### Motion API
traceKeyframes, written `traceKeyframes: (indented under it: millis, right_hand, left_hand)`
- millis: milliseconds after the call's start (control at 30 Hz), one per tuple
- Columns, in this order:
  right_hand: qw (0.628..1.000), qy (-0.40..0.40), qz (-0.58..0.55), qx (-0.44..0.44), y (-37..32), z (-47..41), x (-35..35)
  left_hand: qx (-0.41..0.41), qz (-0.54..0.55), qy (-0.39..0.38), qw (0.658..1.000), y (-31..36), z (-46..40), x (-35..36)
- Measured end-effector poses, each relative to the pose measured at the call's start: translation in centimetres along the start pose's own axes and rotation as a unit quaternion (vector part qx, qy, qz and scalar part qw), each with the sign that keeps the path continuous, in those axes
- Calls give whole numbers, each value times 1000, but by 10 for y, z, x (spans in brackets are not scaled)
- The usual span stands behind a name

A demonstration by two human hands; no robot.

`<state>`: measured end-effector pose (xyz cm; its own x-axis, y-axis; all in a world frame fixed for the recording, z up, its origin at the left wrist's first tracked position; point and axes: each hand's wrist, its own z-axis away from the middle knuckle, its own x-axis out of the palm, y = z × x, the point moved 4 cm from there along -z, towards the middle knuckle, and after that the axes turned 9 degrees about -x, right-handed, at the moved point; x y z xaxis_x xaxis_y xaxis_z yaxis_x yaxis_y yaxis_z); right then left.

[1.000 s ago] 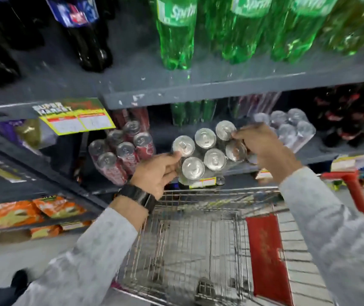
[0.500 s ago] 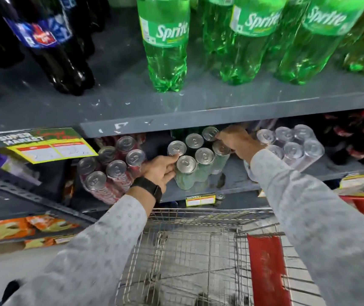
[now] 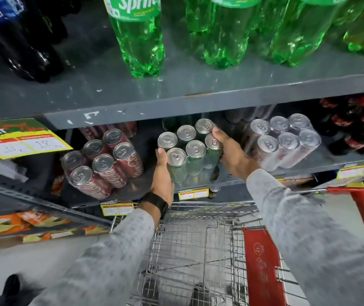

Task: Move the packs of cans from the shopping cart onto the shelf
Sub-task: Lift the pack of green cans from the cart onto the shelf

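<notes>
A grey metal supermarket shelf (image 3: 198, 96) fills my view, with green Sprite bottles (image 3: 139, 36) standing on the upper board and dark cola bottles (image 3: 22, 40) at its left end. On the lower shelf board (image 3: 227, 175), under the upper one, stands the green six-pack of cans (image 3: 187, 149), upright near the board's front edge and about midway along it. My left hand (image 3: 162, 175) lies flat against the pack's left side, fingers straight and pressed together, thumb near a can top. My right hand (image 3: 229, 151) clasps the pack's right side, fingers curled round the cans and thumb over a can rim. A red six-pack (image 3: 103, 162) leans tilted just left of my pack, and a silver six-pack (image 3: 284, 140) sits just to the right. The shopping cart (image 3: 198, 250) stands below the shelf's front edge, its red handle (image 3: 359, 208) on my right.
</notes>
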<state>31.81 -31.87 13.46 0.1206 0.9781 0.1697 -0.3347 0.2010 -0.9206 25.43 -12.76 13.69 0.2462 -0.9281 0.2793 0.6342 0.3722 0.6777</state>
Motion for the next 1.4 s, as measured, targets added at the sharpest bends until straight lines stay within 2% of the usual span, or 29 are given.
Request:
traceKeyframes:
  millis: [333,767,867,933,1000,1100,1167,1200,1267,1333,1400]
  right_hand:
    - [998,24,4,-64,3,37,-1]
    - [996,15,77,-45,4,40,-2]
    - [991,75,90,-72,-5,50,-2]
    - [972,130,143,-133,-17,63,2]
    - [925,147,270,-222,-36,79,15]
    - [838,136,401,-343,-66,99,58]
    - [814,100,423,-385,-70,103,100]
    - [819,66,417,-388,-65,102,125]
    - [854,-16,382,-354,-51,98,175]
    - [887,-79,366,-269,-37,93,214]
    - [907,-103,374,-166,-21,81,234]
  left_hand:
    - [-19,-12,16,1000,10,-2,9]
    - [-14,-21,13,1000,8,-5,3]
    - [-7,-74,50,996,8,8,-11]
    - [41,-122,91,987,9,34,-32]
    - [116,-148,125,974,10,62,-67]
    - [203,-116,232,944,19,86,-143]
    - [249,-73,278,925,32,89,-182]
    - [257,-57,289,920,38,86,-195]
    - [237,-42,298,924,50,73,-210]
    - [207,-77,308,926,64,61,-213]
    - [174,-110,272,940,75,50,-208]
